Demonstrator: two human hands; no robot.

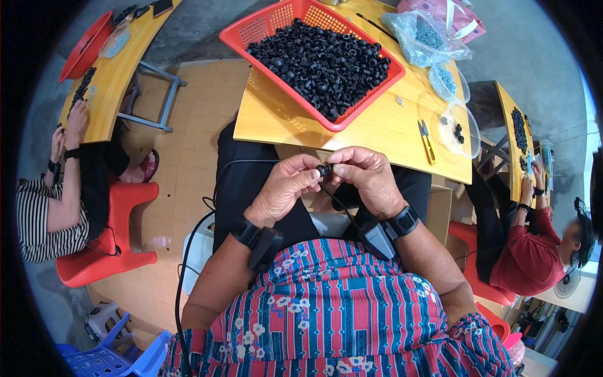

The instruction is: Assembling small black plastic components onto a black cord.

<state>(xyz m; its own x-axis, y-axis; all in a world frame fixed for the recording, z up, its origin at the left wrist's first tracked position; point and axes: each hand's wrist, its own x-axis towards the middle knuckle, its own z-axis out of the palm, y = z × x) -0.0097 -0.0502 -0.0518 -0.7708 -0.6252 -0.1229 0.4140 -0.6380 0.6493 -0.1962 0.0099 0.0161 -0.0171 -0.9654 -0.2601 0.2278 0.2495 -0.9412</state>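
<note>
Over my lap, just off the table's near edge, I hold a small round black plastic part (323, 170) between both hands. My left hand (284, 190) pinches it from the left with thumb and forefinger. My right hand (370, 183) closes thumb and forefinger on its right side; whether a second small piece sits in those fingertips I cannot make out. A red plastic basket (342, 120) heaped with similar black parts (317, 66) stands on the yellow table (270, 122) beyond my hands.
Yellow-handled snips (428, 143) lie right of the basket, beside a clear dish (470, 129) with a few black parts. Behind are a bowl (447, 81) and bag (424, 34) of clear bluish pieces. Cables run by my wrists. Co-workers sit at tables left (50, 210) and right (527, 261).
</note>
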